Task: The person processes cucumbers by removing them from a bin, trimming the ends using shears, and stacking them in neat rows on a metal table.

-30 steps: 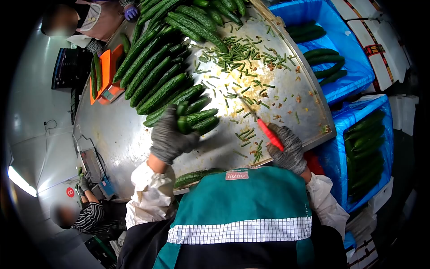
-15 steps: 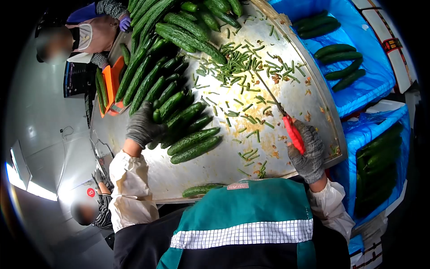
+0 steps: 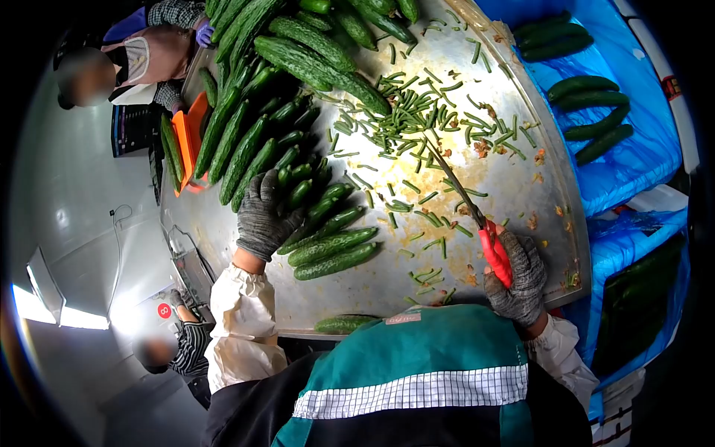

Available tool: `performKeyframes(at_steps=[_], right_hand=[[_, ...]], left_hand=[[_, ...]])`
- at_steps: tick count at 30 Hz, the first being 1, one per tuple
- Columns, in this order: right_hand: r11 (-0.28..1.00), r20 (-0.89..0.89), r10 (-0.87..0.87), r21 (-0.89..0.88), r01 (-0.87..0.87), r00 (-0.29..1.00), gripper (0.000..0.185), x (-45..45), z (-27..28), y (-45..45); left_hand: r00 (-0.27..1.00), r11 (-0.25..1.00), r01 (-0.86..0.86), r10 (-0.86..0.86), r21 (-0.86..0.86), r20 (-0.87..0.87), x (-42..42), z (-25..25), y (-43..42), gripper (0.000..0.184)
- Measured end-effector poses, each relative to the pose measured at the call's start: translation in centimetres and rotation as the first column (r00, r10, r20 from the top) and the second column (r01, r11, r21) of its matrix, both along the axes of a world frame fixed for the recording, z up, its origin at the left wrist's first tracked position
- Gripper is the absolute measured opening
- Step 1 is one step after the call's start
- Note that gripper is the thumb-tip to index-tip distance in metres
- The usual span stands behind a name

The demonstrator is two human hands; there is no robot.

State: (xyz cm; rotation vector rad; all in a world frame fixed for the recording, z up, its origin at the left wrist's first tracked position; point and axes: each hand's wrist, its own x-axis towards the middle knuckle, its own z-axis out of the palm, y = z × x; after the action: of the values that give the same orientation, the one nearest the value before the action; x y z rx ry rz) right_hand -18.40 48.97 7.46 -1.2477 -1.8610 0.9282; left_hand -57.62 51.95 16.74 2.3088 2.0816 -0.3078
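Note:
My left hand point(image 3: 267, 217), in a dark grey knitted glove, lies palm down on the near ends of the piled cucumbers point(image 3: 246, 153). Its fingers are stretched forward and the thumb is out to the side; the palm side is hidden. My right hand point(image 3: 523, 277), gloved alike, is closed around red-handled scissors point(image 3: 494, 252). Their long thin blades point away to the upper left, toward a scatter of cut green stems point(image 3: 406, 119). Just right of my left hand, two cucumbers point(image 3: 335, 253) lie side by side.
The metal table point(image 3: 477, 160) has a raised rim on the right. Beyond it stand blue-lined crates point(image 3: 625, 167) with cucumbers. One cucumber point(image 3: 344, 324) lies by the near edge. An orange tray point(image 3: 191, 134) is at the left. A co-worker's purple-gloved hand point(image 3: 205, 33) touches the far pile; another person sits lower left.
My left hand has shifted from the pile's left side onto the cucumber ends, with its fingers now pointing forward. The scissors stay in my right hand. The whole view has shifted slightly.

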Motion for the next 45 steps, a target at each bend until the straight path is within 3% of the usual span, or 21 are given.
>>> performKeyframes(at_steps=[5, 7, 8, 11, 13, 16, 21, 23, 26, 28, 29, 31, 33, 35, 36, 37, 38, 39, 41, 45], right_hand=[[0.997, 0.066, 0.030, 0.067, -0.035, 0.997, 0.049, 0.0, 0.0, -0.1], [0.993, 0.042, 0.016, 0.115, -0.021, 0.999, 0.049, -0.1, -0.2, 0.0], [0.999, 0.064, 0.036, 0.031, -0.038, 0.997, 0.051, 0.2, -0.3, -0.4], [0.998, -0.006, 0.056, 0.020, -0.056, 0.998, 0.053, 0.3, -0.8, -0.5], [0.997, -0.061, 0.083, 0.000, -0.083, 0.995, 0.051, -0.2, -0.4, -0.6], [0.999, -0.114, 0.045, 0.006, -0.044, 0.992, 0.047, -0.7, -0.8, -0.8], [0.999, -0.027, 0.053, 0.010, -0.053, 0.998, 0.047, -0.8, -1.5, -1.5], [0.997, 0.036, 0.072, 0.036, -0.073, 0.997, 0.047, -0.8, -1.3, -1.4], [0.986, 0.101, 0.094, 0.127, -0.106, 0.990, 0.048, -0.6, -0.7, -1.5], [0.994, -0.006, 0.108, 0.016, -0.108, 0.994, 0.048, -0.7, 0.2, -1.7], [0.994, 0.002, 0.107, 0.028, -0.107, 0.994, 0.048, -0.7, 0.6, -1.9], [0.984, 0.016, 0.169, 0.059, -0.169, 0.986, 0.047, -0.5, 1.2, -2.5], [0.977, -0.040, 0.211, 0.035, -0.210, 0.977, 0.049, -0.2, 1.4, -3.1], [0.930, 0.046, 0.365, 0.021, -0.367, 0.930, 0.053, -0.3, 2.5, -3.6], [0.930, 0.017, 0.366, 0.036, -0.366, 0.931, 0.056, -0.5, 1.9, -4.1], [0.932, 0.023, 0.359, 0.045, -0.360, 0.933, 0.056, -0.6, 1.9, -4.4], [0.920, 0.041, 0.391, -0.033, -0.390, 0.919, 0.057, -0.6, 2.0, -4.6], [0.902, 0.055, 0.423, -0.113, -0.416, 0.904, 0.057, -0.7, 1.9, -4.8], [0.905, 0.060, 0.422, -0.080, -0.417, 0.904, 0.061, -0.7, 1.7, -5.0], [0.897, 0.055, 0.441, -0.049, -0.439, 0.896, 0.064, -0.7, 2.2, -5.2]], left_hand=[[0.995, 0.996, -0.060, 0.054, 0.072, 0.084, 1.0, 0.4, -1.9, 0.083], [0.985, 0.973, -0.067, 0.029, 0.222, 0.168, 1.7, 1.3, -3.7, 0.079], [0.980, 0.958, -0.068, 0.012, 0.277, 0.198, 1.4, 1.2, -5.5, 0.077], [0.956, 0.994, -0.083, 0.060, 0.067, 0.286, 3.0, 2.2, -11.9, 0.072], [0.946, 0.990, 0.103, -0.067, -0.096, 0.316, 4.0, 1.5, -16.8, 0.071], [0.935, 0.969, 0.166, -0.096, -0.184, 0.341, 5.7, -1.1, -23.1, 0.066], [0.904, 0.999, 0.046, -0.041, -0.001, 0.425, 6.2, -4.6, -26.0, 0.058], [0.897, 0.997, -0.018, 0.047, -0.071, 0.439, 5.8, -5.6, -26.3, 0.057], [0.897, 0.998, -0.067, 0.067, -0.014, 0.437, 5.7, -5.6, -26.1, 0.051], [0.896, 0.972, -0.161, 0.070, 0.173, 0.438, 5.5, -5.9, -26.1, 0.052], [0.893, 0.970, -0.161, 0.063, 0.185, 0.445, 5.7, -5.7, -25.6, 0.052], [0.889, 0.877, -0.333, 0.172, 0.345, 0.424, 6.2, -3.9, -24.0, 0.051], [0.841, 0.840, -0.442, 0.267, 0.314, 0.469, 6.6, -2.8, -22.3, 0.046], [0.756, 0.830, -0.530, 0.369, 0.175, 0.541, 6.8, -1.3, -20.5, 0.043], [0.755, 0.830, -0.527, 0.359, 0.182, 0.548, 6.7, -0.8, -19.9, 0.043], [0.476, 0.801, -0.591, 0.440, -0.093, 0.761, 6.5, -0.4, -19.4, 0.039], [0.137, 0.754, -0.542, 0.516, -0.372, 0.846, 6.4, -0.1, -19.0, 0.036], [0.138, 0.760, -0.536, 0.509, -0.368, 0.850, 6.3, 0.0, -18.7, 0.036], [-0.135, 0.700, -0.334, 0.627, -0.631, 0.767, 6.2, 0.0, -18.3, 0.037], [-0.132, 0.752, -0.269, 0.591, -0.602, 0.796, 6.8, -0.4, -17.9, 0.045]])
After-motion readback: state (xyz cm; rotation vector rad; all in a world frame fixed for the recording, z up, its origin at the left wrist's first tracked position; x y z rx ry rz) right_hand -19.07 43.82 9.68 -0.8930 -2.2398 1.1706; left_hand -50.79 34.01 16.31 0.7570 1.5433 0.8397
